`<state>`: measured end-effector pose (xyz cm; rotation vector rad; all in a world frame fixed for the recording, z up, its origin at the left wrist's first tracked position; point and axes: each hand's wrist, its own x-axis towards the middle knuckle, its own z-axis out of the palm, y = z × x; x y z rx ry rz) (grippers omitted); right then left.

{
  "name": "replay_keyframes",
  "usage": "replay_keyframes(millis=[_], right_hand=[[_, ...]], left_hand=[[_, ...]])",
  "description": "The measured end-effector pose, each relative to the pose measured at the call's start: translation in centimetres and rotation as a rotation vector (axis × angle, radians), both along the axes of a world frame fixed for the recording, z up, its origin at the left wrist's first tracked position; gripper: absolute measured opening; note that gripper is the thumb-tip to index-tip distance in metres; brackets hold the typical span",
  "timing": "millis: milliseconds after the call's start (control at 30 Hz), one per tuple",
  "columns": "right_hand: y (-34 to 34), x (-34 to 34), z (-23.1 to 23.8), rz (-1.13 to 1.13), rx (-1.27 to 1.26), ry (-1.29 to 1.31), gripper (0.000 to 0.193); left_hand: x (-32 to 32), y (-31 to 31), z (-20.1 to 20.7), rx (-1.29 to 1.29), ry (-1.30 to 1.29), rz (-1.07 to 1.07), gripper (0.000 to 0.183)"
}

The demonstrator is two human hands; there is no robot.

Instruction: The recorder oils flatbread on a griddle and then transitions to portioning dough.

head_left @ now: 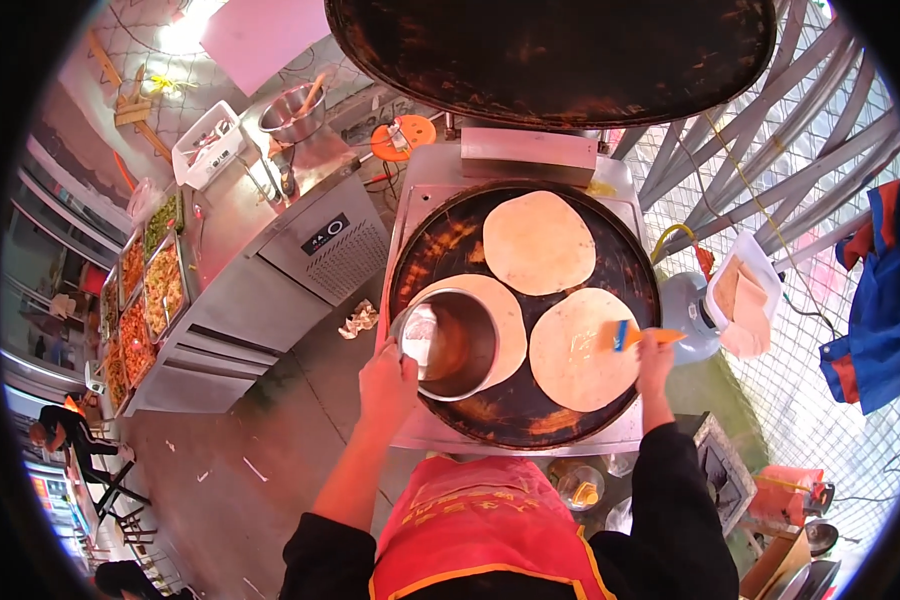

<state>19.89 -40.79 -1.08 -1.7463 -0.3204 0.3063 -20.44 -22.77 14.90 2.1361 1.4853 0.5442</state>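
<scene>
Three round flatbreads lie on a dark round griddle [425, 245]. My left hand [387, 383] grips the rim of a steel bowl [475, 340] with brownish liquid in it. The bowl hangs over the left flatbread [508, 320] and hides part of it. Closed round the orange handle of a basting brush [632, 336], my right hand [656, 362] is above the right side of the griddle. The brush's bristles are over the near-right flatbread [580, 375], where wet, shiny spots show. The far flatbread [539, 243] lies beyond both hands.
A large round griddle lid [560, 60] stands raised behind. On the left, a steel counter [260, 250] holds trays of chopped food [163, 290], a white box [208, 150] and a metal pot [292, 112]. To the right are a white tub [745, 290] and a blue-red cloth [875, 300].
</scene>
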Motion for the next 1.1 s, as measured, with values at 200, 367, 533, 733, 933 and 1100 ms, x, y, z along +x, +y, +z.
replay_keyframes(millis=[200,367,533,733,933,1100], right_hand=[[6.9,-1.9,3.7,0.478,-0.237,-0.793,0.023],[4.8,-14.3,6.6,0.918,-0.186,-0.748,0.013],[-2.2,-5.6,3.7,0.334,-0.413,-0.382,0.023],[-3.4,-2.3,4.8,0.614,-0.410,-0.901,0.024],[-2.1,-15.1,9.0,0.913,-0.139,-0.637,0.009],[-0.4,-0.8,2.0,0.158,-0.275,-0.327,0.023]], left_hand=[[-1.7,-0.3,-0.7,0.000,-0.012,0.068,0.017],[-2.0,-0.9,-0.9,0.027,-0.043,0.074,0.014],[-2.7,-1.6,-0.5,0.050,-0.065,0.052,0.014],[-2.4,-1.6,0.2,0.048,-0.072,0.028,0.015],[-2.6,-1.5,0.7,0.018,-0.068,0.026,0.016],[-2.3,-1.6,1.2,0.005,-0.094,0.015,0.018]])
